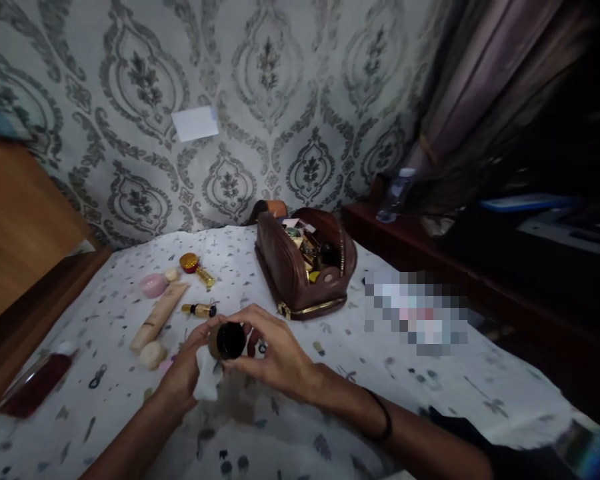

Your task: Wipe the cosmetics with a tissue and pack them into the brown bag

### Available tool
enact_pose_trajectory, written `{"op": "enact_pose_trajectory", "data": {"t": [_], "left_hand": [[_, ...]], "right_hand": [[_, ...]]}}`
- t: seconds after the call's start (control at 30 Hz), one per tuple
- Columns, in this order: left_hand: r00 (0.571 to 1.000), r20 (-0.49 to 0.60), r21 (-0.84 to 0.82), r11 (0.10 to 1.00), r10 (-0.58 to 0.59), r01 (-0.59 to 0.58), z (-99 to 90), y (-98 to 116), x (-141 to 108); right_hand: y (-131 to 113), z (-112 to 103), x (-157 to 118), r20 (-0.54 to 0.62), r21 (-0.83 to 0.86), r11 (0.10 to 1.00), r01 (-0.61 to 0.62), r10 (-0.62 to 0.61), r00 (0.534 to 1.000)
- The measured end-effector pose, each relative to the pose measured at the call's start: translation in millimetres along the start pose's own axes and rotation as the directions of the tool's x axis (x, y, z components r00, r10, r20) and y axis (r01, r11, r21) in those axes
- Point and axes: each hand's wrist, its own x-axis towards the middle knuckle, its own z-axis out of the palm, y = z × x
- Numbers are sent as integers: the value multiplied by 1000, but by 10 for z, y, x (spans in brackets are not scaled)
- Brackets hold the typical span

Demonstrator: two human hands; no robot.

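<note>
A black-capped cosmetic bottle is between my two hands, its cap end facing me. My left hand is closed round its left side, with a white tissue pressed in the palm below it. The thumb and fingers of my right hand curl round the cap from the right. Just beyond my fingers lies a gold-and-black tube. Left of my left hand are a beige squeeze tube and a round cream-coloured sponge.
An unzipped brown cosmetic bag, full of small items, stands beyond my right hand. Farther left are a pink round jar, a gold-rimmed round pot and a dark red bottle. A plastic bottle stands back right.
</note>
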Motion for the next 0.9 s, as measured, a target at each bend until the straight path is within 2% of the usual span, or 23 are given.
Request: {"op": "enact_pose_trajectory", "data": {"t": [0.13, 0.27, 0.33, 0.4, 0.43, 0.47, 0.53, 0.6, 0.63, 0.73, 0.83, 0.9], "left_hand": [[1000, 0, -74, 997, -9, 9, 304, -31, 81], [999, 46, -134, 991, -2, 8, 546, -100, 152], [998, 48, -83, 996, 41, -37, 570, -131, 143], [988, 57, 96, 985, 141, -146, 513, -167, 118], [973, 79, 230, 946, 215, -228, 460, -190, 109], [948, 115, 380, 869, 296, -317, 396, -217, 105], [877, 204, 622, 634, 436, -460, 261, -279, 116], [821, 299, 735, 431, 487, -523, 150, -334, 141], [811, 334, 761, 370, 481, -533, 111, -354, 153], [832, 379, 800, 308, 405, -515, 61, -378, 176], [850, 365, 812, 317, 381, -491, 66, -374, 190], [843, 368, 805, 319, 394, -500, 75, -364, 202]], "right_hand": [[-72, -295, -56, -38, -41, 999, 14, -16, 999], [-40, -381, -109, -104, 0, 998, -60, 60, 993], [51, -359, -135, -152, 71, 988, -135, 144, 978], [183, -313, -166, -197, 173, 962, -210, 242, 950], [256, -286, -184, -197, 238, 941, -242, 290, 936], [325, -259, -203, -178, 311, 912, -266, 331, 927], [436, -217, -241, -88, 449, 839, -308, 385, 919], [493, -202, -273, -6, 524, 775, -353, 418, 908], [501, -206, -286, 18, 539, 754, -375, 435, 900], [466, -248, -311, 51, 540, 719, -437, 491, 870], [405, -300, -317, 79, 531, 694, -486, 530, 844], [365, -335, -312, 103, 565, 658, -498, 542, 834]]}}
